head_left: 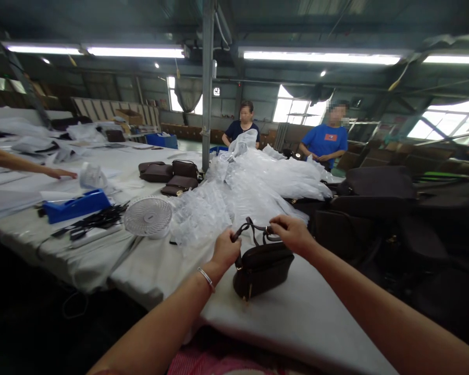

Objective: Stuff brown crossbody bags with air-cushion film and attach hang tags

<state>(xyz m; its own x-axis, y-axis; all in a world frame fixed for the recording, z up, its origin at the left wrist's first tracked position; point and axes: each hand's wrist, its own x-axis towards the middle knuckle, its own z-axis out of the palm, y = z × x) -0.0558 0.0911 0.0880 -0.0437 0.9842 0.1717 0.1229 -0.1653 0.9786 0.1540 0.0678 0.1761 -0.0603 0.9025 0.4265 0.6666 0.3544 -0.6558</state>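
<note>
A small dark brown handbag with gold-coloured zip pulls stands on the white-covered table in front of me. Its strap rises above the bag between my two hands. My left hand, with a silver bangle at the wrist, is closed around the strap on the bag's left side. On the other side, my right hand pinches the strap near a metal fitting. Just beyond the bag lies a large heap of clear plastic bags.
A white fan, black cables and a blue tape dispenser are at left. Several brown bags lie behind them. Dark bags pile up at right. Another person's hand reaches in from the left; two people stand across the table.
</note>
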